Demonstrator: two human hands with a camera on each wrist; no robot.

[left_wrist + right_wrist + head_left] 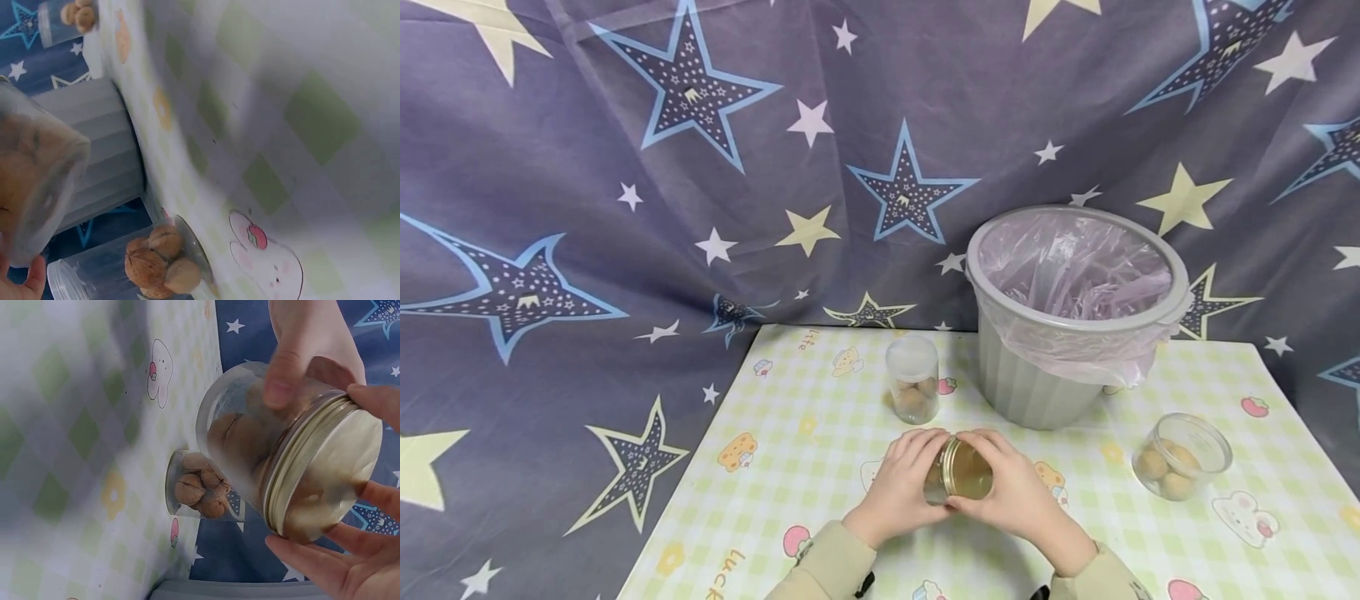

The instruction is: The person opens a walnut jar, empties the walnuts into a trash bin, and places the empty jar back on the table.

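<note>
Between both hands, above the table, a clear jar (240,425) of walnuts lies tilted on its side, its gold lid (331,469) facing right. My left hand (904,483) grips the jar's body, its thumb showing across the glass in the right wrist view. The right hand (1018,492) holds the lid by its rim, fingers spread round the edge. The lid sits on the jar's mouth; whether it is loose I cannot tell. Just behind the hands stands a second clear jar (913,367) with walnuts (156,265) in its lower part.
A ribbed grey bin (1033,387) with a pinkish plastic liner (1075,275) stands at the back right. Farther right is a short, wide clear jar (1210,454) with several walnuts (1172,471). A green-checked cloth (760,500) covers the table, and a starry curtain (820,150) hangs behind.
</note>
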